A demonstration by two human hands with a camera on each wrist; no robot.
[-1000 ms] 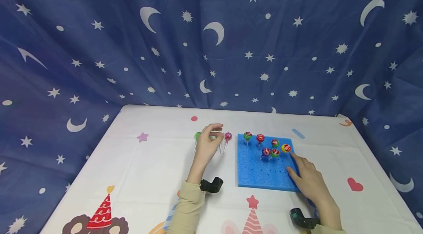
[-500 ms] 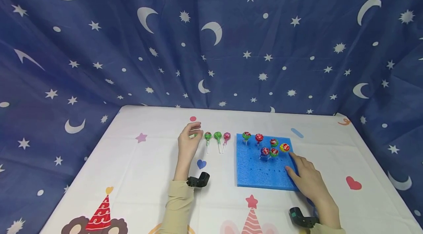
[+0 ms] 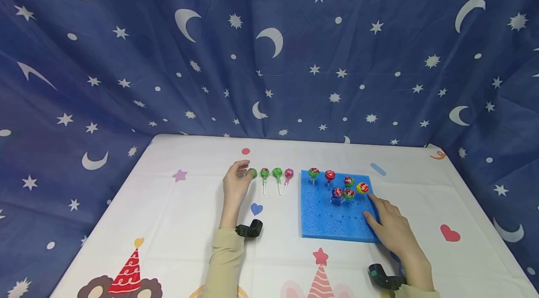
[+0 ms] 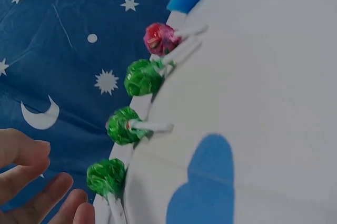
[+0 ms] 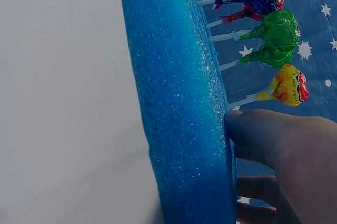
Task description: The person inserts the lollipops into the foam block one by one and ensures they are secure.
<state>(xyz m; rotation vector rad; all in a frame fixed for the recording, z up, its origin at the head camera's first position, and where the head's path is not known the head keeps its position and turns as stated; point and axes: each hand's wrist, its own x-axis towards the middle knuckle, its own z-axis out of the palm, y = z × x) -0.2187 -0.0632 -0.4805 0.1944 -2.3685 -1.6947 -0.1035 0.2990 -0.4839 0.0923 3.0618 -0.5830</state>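
Note:
My left hand [image 3: 235, 186] is beside the leftmost green lollipop [image 3: 252, 173], thumb and fingers apart. In the left wrist view its fingers [image 4: 23, 150] sit just left of that wrapped candy, with a gap between. Two more green lollipops [image 3: 277, 173] and a pink one [image 3: 288, 173] lie in a row to the right, sticks toward me. My right hand [image 3: 395, 228] rests on the right edge of a blue foam board [image 3: 324, 228], its thumb on the top near the yellow lollipop [image 3: 362, 188]. Several lollipops stand upright in the board by their sticks.
The white tablecloth [image 3: 177, 223] carries printed shapes, such as a red heart and party hats. A dark blue curtain [image 3: 269, 78] with moons and stars hangs behind the table. Small holes [image 3: 338, 217] dot the front half of the board.
My left hand has moved left from over the lollipop row, then slightly down beside the leftmost green one, uncovering the others. The right hand and the board have stayed put.

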